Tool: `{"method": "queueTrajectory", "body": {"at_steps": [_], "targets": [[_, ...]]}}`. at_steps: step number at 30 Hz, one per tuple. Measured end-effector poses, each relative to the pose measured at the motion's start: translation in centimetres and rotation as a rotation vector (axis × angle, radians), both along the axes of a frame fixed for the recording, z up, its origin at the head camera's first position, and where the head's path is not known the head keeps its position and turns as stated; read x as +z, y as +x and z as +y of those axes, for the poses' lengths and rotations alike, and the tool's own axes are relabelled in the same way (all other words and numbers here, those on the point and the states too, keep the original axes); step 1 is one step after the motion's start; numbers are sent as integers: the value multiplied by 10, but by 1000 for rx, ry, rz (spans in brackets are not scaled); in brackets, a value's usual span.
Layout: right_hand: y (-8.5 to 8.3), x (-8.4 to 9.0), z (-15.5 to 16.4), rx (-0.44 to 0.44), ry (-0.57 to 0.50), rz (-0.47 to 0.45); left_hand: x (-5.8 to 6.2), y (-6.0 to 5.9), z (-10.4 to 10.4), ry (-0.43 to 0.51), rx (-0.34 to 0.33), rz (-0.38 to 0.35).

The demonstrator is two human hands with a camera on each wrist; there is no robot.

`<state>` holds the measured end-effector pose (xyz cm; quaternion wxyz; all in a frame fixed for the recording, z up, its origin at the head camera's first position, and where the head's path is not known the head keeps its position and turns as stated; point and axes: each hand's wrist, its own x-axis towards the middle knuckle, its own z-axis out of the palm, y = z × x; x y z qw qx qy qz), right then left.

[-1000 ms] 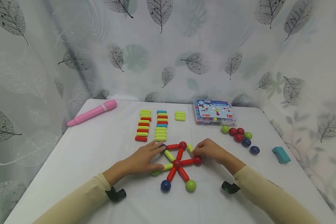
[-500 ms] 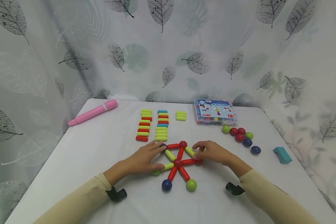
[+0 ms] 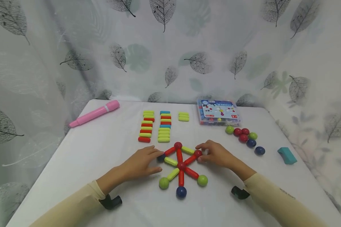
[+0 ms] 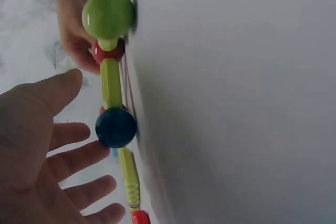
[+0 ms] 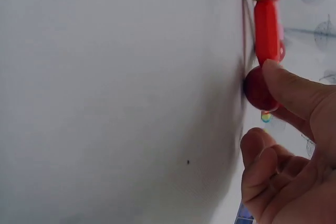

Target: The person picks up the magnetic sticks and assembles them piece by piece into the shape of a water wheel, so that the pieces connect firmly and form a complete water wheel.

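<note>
A wheel-shaped frame of rods and balls lies on the white table, with a red hub ball (image 3: 181,165) and red and yellow-green rods around it. Two rim rods link balls along its far side. My right hand (image 3: 214,154) pinches the red ball (image 5: 259,88) at the frame's right between thumb and index finger, the other fingers curled. At the left side, my left hand (image 3: 140,164) has its fingers spread, with fingertips right at the dark blue ball (image 4: 116,127). Nearest me are a blue ball (image 3: 181,192) and two green balls (image 3: 164,183).
Behind the frame lie rows of coloured rods (image 3: 164,126) and a short stack of yellow-green rods (image 3: 183,116). A clear parts box (image 3: 218,112) stands at the back right, near loose balls (image 3: 243,138). A teal block (image 3: 287,155) and a pink marker-shaped object (image 3: 94,114) lie toward the sides.
The frame has turned counterclockwise: its near balls shifted right, its right red ball went up and away. My right hand let go of the yellow-green rod and now grips that red ball.
</note>
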<state>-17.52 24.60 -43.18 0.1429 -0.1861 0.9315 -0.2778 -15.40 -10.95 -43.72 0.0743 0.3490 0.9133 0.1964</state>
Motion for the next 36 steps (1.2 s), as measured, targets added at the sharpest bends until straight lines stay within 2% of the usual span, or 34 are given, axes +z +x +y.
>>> {"method": "queueTrajectory", "body": {"at_steps": [4, 11, 15, 20, 23, 27, 30, 33, 36], "targets": [[-15, 2, -5, 38, -5, 7, 0, 10, -5, 32, -25, 73], [-31, 4, -25, 123, 0, 5, -1, 21, -9, 104, -62, 124], [-34, 6, -32, 139, -3, -8, -1, 23, -10, 136, -72, 128], [-37, 10, -32, 140, -3, -41, 3, 19, -11, 113, -51, 95], [-48, 15, -30, 64, -4, -59, 6, 10, -11, 97, -25, 36], [-80, 20, -32, -184, -109, -125, 6, -9, -10, 111, 6, -94], [-104, 18, -39, -340, -189, -200, 1, -21, -8, 126, -6, -204], [-120, 14, -45, -410, -189, -251, -8, -25, -7, 114, -48, -276], [-128, 10, -47, -451, -171, -262, -14, -25, -6, 113, -76, -303]]}}
